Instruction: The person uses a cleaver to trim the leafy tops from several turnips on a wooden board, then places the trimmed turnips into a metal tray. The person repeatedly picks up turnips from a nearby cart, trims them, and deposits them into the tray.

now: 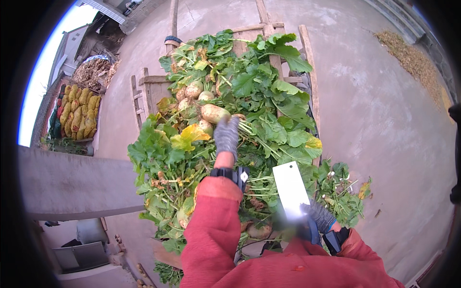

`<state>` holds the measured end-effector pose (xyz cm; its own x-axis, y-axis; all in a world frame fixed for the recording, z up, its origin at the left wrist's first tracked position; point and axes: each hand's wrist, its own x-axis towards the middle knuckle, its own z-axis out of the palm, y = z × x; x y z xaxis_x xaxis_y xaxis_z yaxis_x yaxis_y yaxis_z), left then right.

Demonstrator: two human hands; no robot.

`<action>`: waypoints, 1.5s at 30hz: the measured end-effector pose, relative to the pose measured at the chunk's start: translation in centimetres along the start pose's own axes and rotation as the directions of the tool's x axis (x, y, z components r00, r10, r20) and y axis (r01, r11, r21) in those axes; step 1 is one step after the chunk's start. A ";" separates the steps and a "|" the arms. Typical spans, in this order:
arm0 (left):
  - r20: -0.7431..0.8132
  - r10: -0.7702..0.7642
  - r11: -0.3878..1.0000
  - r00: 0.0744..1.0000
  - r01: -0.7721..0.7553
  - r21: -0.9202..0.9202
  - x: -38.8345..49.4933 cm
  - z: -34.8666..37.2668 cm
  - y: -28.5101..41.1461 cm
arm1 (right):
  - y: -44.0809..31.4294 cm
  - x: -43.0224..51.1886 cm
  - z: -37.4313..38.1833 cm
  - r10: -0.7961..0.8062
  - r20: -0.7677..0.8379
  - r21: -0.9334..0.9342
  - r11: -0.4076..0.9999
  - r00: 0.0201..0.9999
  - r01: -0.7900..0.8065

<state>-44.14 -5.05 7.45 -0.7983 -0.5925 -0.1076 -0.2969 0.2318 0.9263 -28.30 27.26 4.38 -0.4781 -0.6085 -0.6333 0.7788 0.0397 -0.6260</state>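
A large heap of leafy radishes (248, 82) with pale, soil-marked roots lies on a wooden cart (273, 59). My left hand (227, 136), in a grey knit glove, grips the top of a pale green radish (213, 113) where its root meets the leaf stalks. In my right hand (319, 215), also gloved, is a cleaver (291, 185) with a wide, bright blade, held over the near right part of the heap. Its handle is blurred. Several more round radish roots (194, 89) lie just beyond the one at my left hand.
Cut greens (342, 196) lie on the concrete floor right of the cart. Filled yellow net sacks (81, 113) are stacked at the far left, by a low concrete wall (79, 180). Dry plant matter (410, 59) is spread on the floor at the upper right.
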 end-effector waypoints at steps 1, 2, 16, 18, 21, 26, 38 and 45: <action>-0.134 -0.082 0.995 0.988 0.073 -0.069 1.7 0.7 -0.9 | 0.4 0.3 -0.5 -0.020 0.034 -0.021 1.000 0.999 0.020; -0.196 -0.173 0.982 0.965 0.184 0.042 3.6 0.7 -1.6 | 1.1 0.9 -0.5 -0.099 0.006 -0.073 0.992 0.995 0.100; -0.475 -0.458 0.889 0.751 0.392 -0.237 10.1 3.7 -7.9 | 7.7 2.4 -5.0 -0.433 0.334 -0.715 0.462 0.837 0.524; -0.438 -0.465 0.884 0.770 0.376 -0.277 9.6 3.2 -7.6 | 7.3 2.3 -4.8 -0.466 0.335 -0.709 0.447 0.818 0.545; -0.410 -0.454 0.859 0.791 0.265 -0.439 8.8 2.2 -7.2 | 6.9 2.4 -4.4 -0.511 0.330 -0.700 0.432 0.794 0.569; -0.044 -0.319 0.481 0.947 0.122 -0.868 6.6 0.3 -5.3 | 7.0 1.6 -4.2 -0.430 0.306 -0.711 0.491 0.850 0.504; 0.401 0.551 0.579 0.732 0.011 -0.815 -2.6 -8.1 14.6 | 9.4 0.4 -5.1 -0.481 0.351 -0.690 0.447 0.804 0.569; -0.114 0.538 0.738 0.835 -0.533 -0.413 -9.1 -25.5 19.0 | 7.0 0.4 -1.7 -0.288 -0.053 -0.310 0.915 0.956 0.258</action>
<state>-29.16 -14.95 35.20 -0.7665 -0.4581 0.4502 0.4227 0.1679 0.8906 -23.79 28.63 -1.03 -0.7027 -0.5515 -0.4494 0.4634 0.1245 -0.8774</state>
